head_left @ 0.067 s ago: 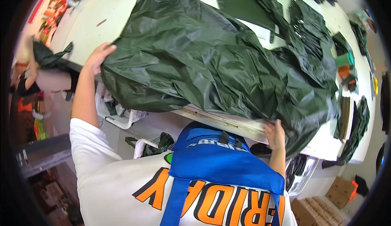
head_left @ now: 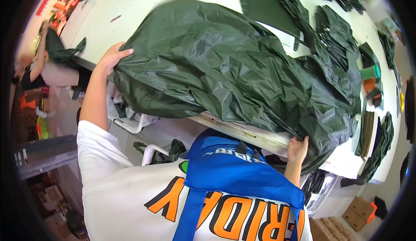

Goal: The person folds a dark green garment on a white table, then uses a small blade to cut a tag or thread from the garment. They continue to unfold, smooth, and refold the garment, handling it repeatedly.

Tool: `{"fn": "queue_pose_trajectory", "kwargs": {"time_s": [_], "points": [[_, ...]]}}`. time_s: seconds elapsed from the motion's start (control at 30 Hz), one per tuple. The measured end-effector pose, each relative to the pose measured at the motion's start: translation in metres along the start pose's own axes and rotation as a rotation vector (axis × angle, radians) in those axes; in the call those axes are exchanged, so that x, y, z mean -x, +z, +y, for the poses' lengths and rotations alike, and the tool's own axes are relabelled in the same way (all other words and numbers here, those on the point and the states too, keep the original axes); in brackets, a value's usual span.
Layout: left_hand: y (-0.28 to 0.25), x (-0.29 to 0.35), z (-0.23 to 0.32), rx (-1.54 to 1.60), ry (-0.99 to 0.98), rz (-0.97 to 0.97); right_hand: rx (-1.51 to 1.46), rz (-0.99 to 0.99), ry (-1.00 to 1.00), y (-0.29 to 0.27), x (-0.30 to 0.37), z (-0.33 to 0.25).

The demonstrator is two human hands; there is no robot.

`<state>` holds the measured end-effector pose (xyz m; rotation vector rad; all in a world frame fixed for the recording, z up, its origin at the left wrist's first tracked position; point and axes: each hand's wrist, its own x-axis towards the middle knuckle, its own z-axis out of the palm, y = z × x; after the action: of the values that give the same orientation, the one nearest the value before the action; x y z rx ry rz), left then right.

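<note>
A large, crumpled piece of thin, shiny dark green fabric (head_left: 208, 59) is spread over the white table and hangs past its near edge. My left hand (head_left: 113, 58) is closed on the fabric's left edge, thumb on top, with the other fingers partly hidden. Lower down at the right, my right hand (head_left: 297, 149) pinches the near edge of the fabric beside the table's front edge. Between the hands the fabric lies in loose folds, its far left side rounded and bulging. At the right it runs up against a bunched dark green stack (head_left: 333, 37).
A flat dark green piece (head_left: 264, 11) lies at the back. A green cone-shaped spool (head_left: 369, 73) stands at the right. White baskets (head_left: 151, 154) sit under the table (head_left: 97, 28). Another person's arm (head_left: 40, 61) is at the far left. Cardboard boxes (head_left: 359, 210) stand lower right.
The fabric's far left edge has come slightly nearer and its outline is rounder. Both hands stay on the fabric. The whole view has shifted a little.
</note>
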<state>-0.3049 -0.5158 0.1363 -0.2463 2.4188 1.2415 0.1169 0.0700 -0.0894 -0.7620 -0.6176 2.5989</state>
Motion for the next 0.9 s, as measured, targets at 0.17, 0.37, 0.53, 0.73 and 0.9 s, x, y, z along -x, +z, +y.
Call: {"fn": "queue_pose_trajectory", "kwargs": {"time_s": [0.17,0.37,0.53,0.73,0.9], "points": [[-0.017,0.011,-0.030,0.472,0.046,-0.020,0.153,0.422,-0.533,0.050,0.004,-0.036],[-0.004,0.048,-0.035,0.265,0.083,-0.034,0.243,0.476,-0.860,0.110,0.032,-0.112],[0.000,0.025,-0.061,-0.031,-0.191,-0.062,0.305,0.336,-0.870,0.141,0.034,-0.140],[0.045,0.011,-0.091,0.414,-0.306,-0.070,-0.221,0.230,-0.876,0.009,-0.011,-0.196],[-0.025,0.012,-0.045,0.737,0.212,0.104,0.264,0.208,-1.030,0.133,0.012,-0.210]]}}
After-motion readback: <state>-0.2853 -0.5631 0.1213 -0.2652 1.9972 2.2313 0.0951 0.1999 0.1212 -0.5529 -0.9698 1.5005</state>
